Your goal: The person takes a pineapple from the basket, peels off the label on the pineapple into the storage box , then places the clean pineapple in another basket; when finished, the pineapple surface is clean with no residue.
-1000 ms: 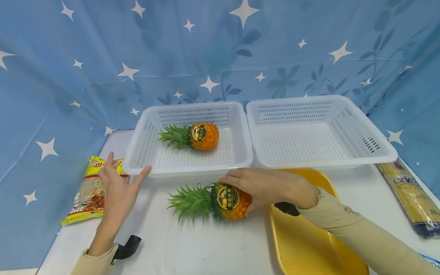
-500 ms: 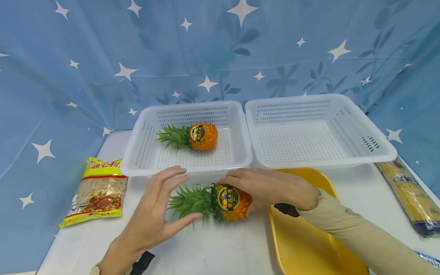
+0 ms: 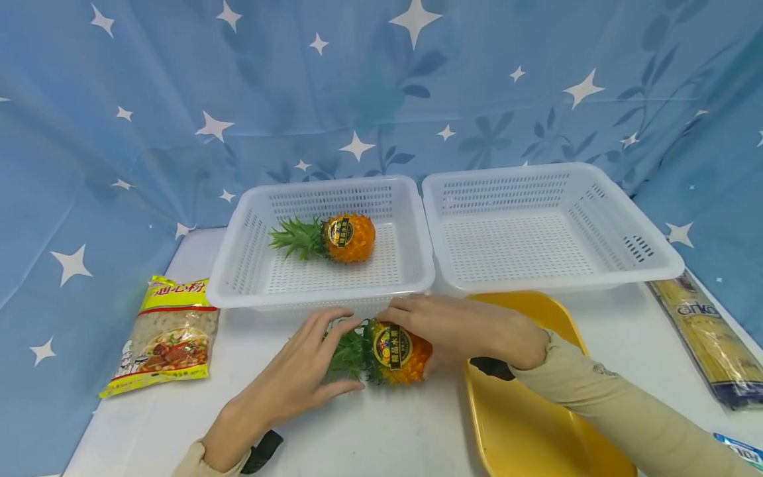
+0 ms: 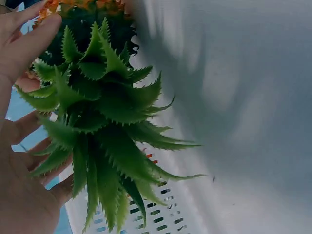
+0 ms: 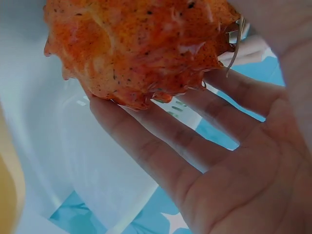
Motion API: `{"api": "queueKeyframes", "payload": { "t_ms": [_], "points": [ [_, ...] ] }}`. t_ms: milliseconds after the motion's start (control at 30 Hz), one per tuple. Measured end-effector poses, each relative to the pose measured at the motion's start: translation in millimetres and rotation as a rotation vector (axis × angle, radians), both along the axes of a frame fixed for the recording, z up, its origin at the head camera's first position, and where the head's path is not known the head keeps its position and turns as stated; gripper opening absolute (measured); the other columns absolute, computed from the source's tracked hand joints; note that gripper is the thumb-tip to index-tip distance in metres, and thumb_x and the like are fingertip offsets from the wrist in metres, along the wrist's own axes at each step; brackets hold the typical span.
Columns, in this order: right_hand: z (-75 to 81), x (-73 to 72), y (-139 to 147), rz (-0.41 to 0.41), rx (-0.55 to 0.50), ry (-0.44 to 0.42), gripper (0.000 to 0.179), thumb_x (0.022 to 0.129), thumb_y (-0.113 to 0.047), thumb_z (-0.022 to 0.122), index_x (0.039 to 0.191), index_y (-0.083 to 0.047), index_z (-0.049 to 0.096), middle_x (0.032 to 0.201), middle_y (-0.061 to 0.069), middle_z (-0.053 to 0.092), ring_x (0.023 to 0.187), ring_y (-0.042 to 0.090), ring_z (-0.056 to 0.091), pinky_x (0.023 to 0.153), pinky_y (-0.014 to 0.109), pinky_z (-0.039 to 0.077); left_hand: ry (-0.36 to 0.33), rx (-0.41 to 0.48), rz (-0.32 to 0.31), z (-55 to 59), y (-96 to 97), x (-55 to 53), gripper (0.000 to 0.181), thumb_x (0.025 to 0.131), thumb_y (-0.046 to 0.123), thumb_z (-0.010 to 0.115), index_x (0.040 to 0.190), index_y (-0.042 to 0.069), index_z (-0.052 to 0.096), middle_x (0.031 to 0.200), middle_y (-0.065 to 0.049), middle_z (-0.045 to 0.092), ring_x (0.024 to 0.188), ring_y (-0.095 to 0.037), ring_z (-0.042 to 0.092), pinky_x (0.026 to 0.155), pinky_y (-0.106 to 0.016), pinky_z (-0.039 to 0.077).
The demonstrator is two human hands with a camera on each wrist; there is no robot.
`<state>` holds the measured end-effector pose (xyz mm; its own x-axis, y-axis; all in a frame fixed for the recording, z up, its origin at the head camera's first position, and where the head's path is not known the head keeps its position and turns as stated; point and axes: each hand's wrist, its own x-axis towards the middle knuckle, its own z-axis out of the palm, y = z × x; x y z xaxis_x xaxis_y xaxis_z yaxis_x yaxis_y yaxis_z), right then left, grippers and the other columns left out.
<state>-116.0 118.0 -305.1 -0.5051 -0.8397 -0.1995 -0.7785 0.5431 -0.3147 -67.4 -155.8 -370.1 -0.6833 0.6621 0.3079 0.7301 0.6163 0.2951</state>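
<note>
A small orange pineapple (image 3: 393, 348) with a black and gold label lies sideways in front of the baskets, its green crown (image 4: 107, 126) pointing left. My right hand (image 3: 459, 328) grips its round base; in the right wrist view the fingertips (image 5: 105, 107) touch the spiky orange skin. My left hand (image 3: 292, 381) arches around the crown from the left, thumb and fingers spread apart, covering part of the leaves in the head view. Behind, a second pineapple (image 3: 350, 237) lies in the left white basket (image 3: 322, 293), its crown also leftward.
Right of that basket stands another white basket (image 3: 554, 278). A yellow bin (image 3: 518, 417) lies under my right forearm. On the left is a yellow-edged food bag (image 3: 169, 338); a long yellow pack (image 3: 703, 324) lies far right. A blue starred curtain (image 3: 381, 86) hangs behind.
My left hand has moved right, from beside the left basket's front corner to around the pineapple's crown. The right hand has stayed on the pineapple's base.
</note>
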Motion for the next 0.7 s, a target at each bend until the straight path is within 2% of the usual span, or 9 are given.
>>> {"api": "queueKeyframes", "payload": {
  "t_ms": [233,467,600,700],
  "points": [
    [-1.6,-0.9,0.5,0.027,-0.009,0.032,0.092,0.077,-0.023,0.096,0.153,-0.007,0.048,0.151,0.010,0.053,0.136,0.027,0.054,0.113,0.043,0.046,-0.027,-0.024,0.040,-4.3,2.5,-2.8,0.084,0.087,0.047,0.084,0.151,0.005,0.049,0.144,-0.012,0.050,0.132,-0.030,0.052,0.108,-0.049,0.048],
    [-3.2,-1.4,2.3,0.014,-0.008,-0.001,0.092,0.078,-0.025,0.096,0.153,-0.006,0.046,0.148,0.009,0.053,0.134,0.026,0.055,0.112,0.043,0.047,-0.032,-0.007,0.026,-5.7,3.5,-3.2,0.080,0.090,0.044,0.083,0.150,0.004,0.048,0.143,-0.012,0.050,0.129,-0.027,0.054,0.105,-0.045,0.051],
    [6.6,-6.4,10.9,0.009,-0.036,-0.088,0.091,0.083,-0.026,0.092,0.157,-0.009,0.042,0.153,0.006,0.049,0.134,0.024,0.054,0.113,0.044,0.047,-0.030,0.003,0.016,-6.5,3.6,-3.6,0.078,0.090,0.041,0.083,0.149,0.004,0.049,0.143,-0.012,0.051,0.129,-0.026,0.055,0.104,-0.043,0.052],
    [21.4,-11.8,22.6,0.004,-0.092,-0.111,0.080,0.090,-0.030,0.085,0.156,-0.010,0.044,0.151,0.004,0.050,0.130,0.023,0.057,0.110,0.045,0.049,-0.026,0.009,0.013,-7.2,3.1,-4.2,0.079,0.089,0.041,0.085,0.148,0.004,0.049,0.142,-0.012,0.052,0.128,-0.026,0.055,0.103,-0.043,0.053]
  ]
}}
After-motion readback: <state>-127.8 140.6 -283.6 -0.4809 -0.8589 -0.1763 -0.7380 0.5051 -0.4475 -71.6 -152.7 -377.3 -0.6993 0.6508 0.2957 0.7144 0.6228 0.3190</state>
